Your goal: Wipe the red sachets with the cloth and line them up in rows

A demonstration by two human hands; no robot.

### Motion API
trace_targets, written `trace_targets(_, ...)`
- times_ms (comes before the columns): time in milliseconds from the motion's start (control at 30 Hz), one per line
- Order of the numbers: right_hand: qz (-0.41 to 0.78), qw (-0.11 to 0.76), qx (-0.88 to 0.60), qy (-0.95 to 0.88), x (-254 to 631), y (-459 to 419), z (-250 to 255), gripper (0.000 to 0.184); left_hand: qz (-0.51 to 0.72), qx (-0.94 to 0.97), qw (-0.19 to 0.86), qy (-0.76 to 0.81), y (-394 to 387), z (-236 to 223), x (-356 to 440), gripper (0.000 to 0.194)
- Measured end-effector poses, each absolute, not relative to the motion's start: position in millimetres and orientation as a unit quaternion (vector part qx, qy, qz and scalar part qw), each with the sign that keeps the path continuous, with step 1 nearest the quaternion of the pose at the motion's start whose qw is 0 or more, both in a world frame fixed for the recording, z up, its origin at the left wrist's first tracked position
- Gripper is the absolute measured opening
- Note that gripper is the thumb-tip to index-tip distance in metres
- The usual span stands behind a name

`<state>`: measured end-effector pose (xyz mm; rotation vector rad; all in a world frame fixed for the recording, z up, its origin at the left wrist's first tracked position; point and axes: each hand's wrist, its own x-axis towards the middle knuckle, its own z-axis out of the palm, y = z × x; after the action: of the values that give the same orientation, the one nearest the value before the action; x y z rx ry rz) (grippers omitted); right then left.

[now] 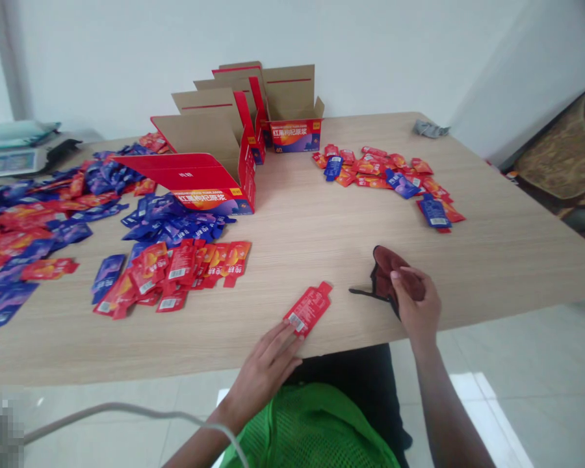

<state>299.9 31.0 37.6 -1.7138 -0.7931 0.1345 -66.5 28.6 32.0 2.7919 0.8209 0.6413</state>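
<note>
My left hand (268, 367) lies flat at the table's front edge, its fingertips pressing the lower end of a single red sachet (309, 309). My right hand (416, 302) is closed on a dark red cloth (387, 266) with a black edge that rests on the table to the right of the sachet. A heap of red sachets (175, 273) lies to the left, with blue sachets (175, 221) behind it.
Open red-and-cardboard cartons (209, 169) (292, 123) stand at the back centre. A big spread of red and blue sachets (34, 214) covers the left side, a smaller scatter (390, 172) the back right. A scale (14, 153) sits far left, a grey rag (429, 129) far back right.
</note>
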Motion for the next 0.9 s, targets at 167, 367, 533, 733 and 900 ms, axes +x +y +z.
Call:
trace_targets(167,0.053,0.587,-0.66,-0.465,234,38,69,0.023,0.217,0.939,0.08,0.255,30,27,-61,0.044)
trace_targets(367,0.158,0.392,-0.472,-0.774,157,34,47,0.033,0.219,0.935,0.089,0.264,30,12,-62,0.028)
trace_targets(533,0.109,0.335,-0.5,-0.791,180,53,31,0.03,0.17,0.954,0.077,0.236,33,16,-63,0.041)
trace_targets(733,0.016,0.334,-0.564,-0.755,234,98,45,0.019,0.158,0.959,0.064,0.226,31,20,-63,0.041)
trace_targets(900,0.003,0.467,-0.577,-0.67,218,80,71,0.024,0.135,0.96,0.043,0.243,23,16,-58,0.046)
